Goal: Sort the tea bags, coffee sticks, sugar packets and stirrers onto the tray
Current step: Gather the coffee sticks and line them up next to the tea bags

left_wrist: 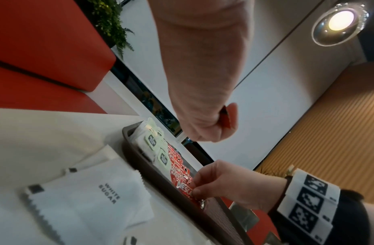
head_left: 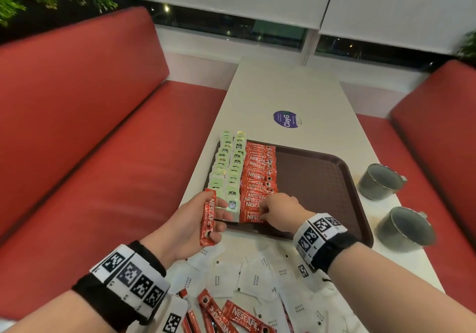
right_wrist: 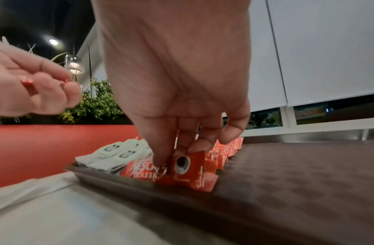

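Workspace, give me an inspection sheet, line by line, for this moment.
Surface: white table with a purple sticker.
Job's things: brown tray holds two rows of tea bags and a row of coffee sticks; loose sugar packets and coffee sticks lie near the person; stirrers not seen.
Clutter: two grey mugs right of the tray.
Grippers: left hand holds one coffee stick; right hand pinches the nearest stick in the row.
Cables: nothing seen.
Surroundings: red benches, window blinds, plants.
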Motion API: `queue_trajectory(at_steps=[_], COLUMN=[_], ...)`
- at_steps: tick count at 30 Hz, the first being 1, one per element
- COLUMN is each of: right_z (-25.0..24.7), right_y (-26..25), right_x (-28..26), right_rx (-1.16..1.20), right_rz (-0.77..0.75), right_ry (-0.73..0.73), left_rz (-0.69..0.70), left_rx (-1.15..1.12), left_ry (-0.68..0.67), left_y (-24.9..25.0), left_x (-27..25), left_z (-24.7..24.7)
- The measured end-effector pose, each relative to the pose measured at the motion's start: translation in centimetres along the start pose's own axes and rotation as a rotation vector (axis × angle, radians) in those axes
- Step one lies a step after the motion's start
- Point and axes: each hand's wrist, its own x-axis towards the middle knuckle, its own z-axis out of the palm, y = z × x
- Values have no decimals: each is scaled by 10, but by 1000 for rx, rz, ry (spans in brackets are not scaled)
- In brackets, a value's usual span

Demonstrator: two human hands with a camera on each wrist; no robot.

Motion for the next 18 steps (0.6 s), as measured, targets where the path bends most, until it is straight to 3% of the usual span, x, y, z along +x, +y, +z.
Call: queue_trajectory(at_steps=[11,15,18], right_z=[9,-5,-15], right_y=[-5,-11,-23], right_x=[-2,-19,-42], right_rx=[-6,350,714], right_rz=[-29,-83,-166], right_ry=[182,326,230], left_rz=[-4,82,247], left_rx=[-35,23,119], left_ry=[-149,-98,-41], left_y=[6,1,-4], left_x=[-5,-2,2], left_z=[4,9,20])
